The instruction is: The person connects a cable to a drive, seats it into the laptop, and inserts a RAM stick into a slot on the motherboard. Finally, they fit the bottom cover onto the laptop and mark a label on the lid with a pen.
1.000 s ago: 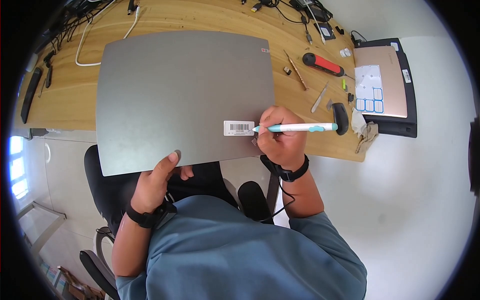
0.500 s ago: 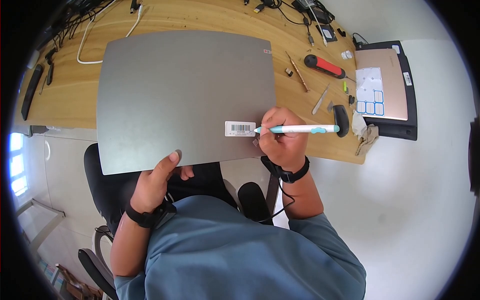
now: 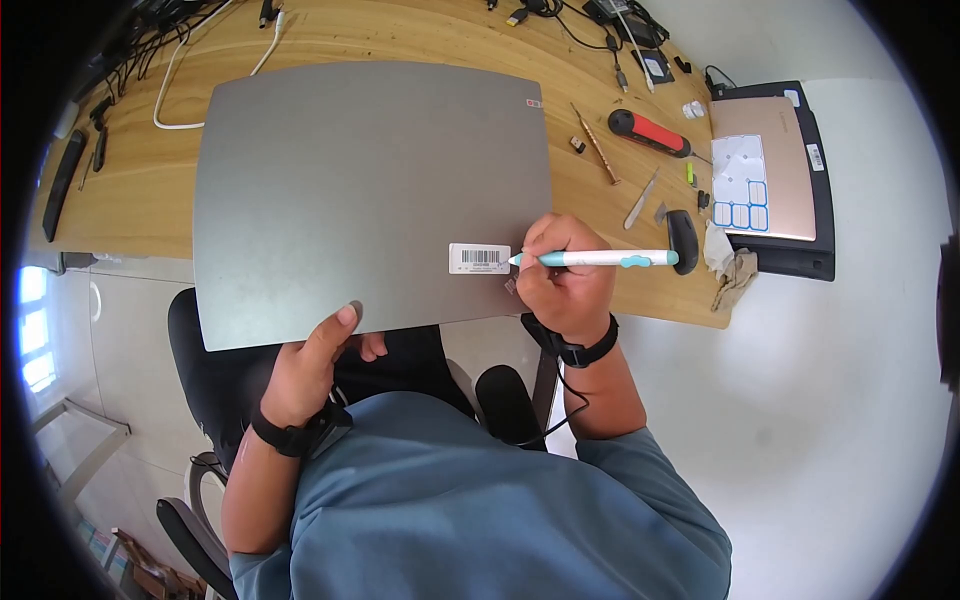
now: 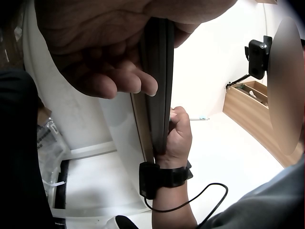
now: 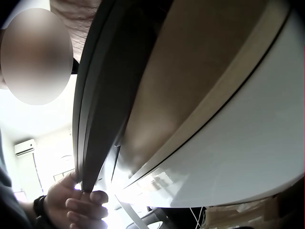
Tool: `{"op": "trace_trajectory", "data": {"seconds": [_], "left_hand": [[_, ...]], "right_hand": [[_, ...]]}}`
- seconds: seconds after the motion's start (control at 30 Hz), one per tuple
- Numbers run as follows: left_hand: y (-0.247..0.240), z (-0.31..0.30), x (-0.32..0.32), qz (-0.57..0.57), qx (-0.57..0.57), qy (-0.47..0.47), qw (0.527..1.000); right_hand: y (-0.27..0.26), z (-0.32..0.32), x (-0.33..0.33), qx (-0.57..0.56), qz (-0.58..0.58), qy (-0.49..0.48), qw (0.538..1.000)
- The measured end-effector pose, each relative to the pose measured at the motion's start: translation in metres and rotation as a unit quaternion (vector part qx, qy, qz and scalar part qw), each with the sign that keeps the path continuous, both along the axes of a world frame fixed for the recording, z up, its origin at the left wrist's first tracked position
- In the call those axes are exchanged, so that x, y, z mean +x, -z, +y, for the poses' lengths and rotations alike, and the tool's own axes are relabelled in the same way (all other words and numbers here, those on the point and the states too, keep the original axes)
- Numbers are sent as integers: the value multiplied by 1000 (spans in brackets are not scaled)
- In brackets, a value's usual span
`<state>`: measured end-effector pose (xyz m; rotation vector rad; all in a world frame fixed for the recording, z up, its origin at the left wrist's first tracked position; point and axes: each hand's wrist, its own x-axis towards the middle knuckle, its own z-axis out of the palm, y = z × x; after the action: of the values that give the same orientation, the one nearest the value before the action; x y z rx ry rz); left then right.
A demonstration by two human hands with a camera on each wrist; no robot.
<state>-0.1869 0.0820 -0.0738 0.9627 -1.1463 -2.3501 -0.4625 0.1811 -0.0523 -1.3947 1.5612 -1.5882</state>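
A closed grey laptop (image 3: 370, 200) lies over the desk's front edge, its near part sticking out past it. My left hand (image 3: 310, 365) grips its near edge, thumb on the lid and fingers beneath; in the left wrist view the left hand (image 4: 114, 47) holds the laptop's thin side (image 4: 159, 86). My right hand (image 3: 570, 280) pinches a white and teal pen (image 3: 600, 258), its tip at the right end of a white barcode label (image 3: 479, 258) on the lid. In the right wrist view the laptop's dark edge (image 5: 107, 95) hides the pen.
On the wooden desk (image 3: 590, 210), right of the laptop, lie a red and black screwdriver (image 3: 648, 132), a thin copper-coloured tool (image 3: 597, 145), a scalpel-like tool (image 3: 641, 198) and a black mouse (image 3: 682, 240). A pinkish laptop (image 3: 785, 150) lies far right. Cables (image 3: 175, 90) run at the back left.
The head view has shifted slightly since a second ago. Both hands keep their hold, and the pen tip stays by the label's right end with barely any movement.
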Motion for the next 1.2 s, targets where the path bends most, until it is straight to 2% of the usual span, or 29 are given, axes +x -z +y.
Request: {"op": "trace_trajectory", "data": {"seconds": [0.5,0.87,1.2], "left_hand": [[-2,0,-1,-4,3,7,1000],[0,-1,-3,4,-18,12,1000],[-2,-2,-4,14,-39,14,999]], "right_hand": [[-1,0,-1,-3,-1,-8,1000],[-9,4,9,15,-43,-9,999],[-3,7,5,-7,-1,-14,1000]]}}
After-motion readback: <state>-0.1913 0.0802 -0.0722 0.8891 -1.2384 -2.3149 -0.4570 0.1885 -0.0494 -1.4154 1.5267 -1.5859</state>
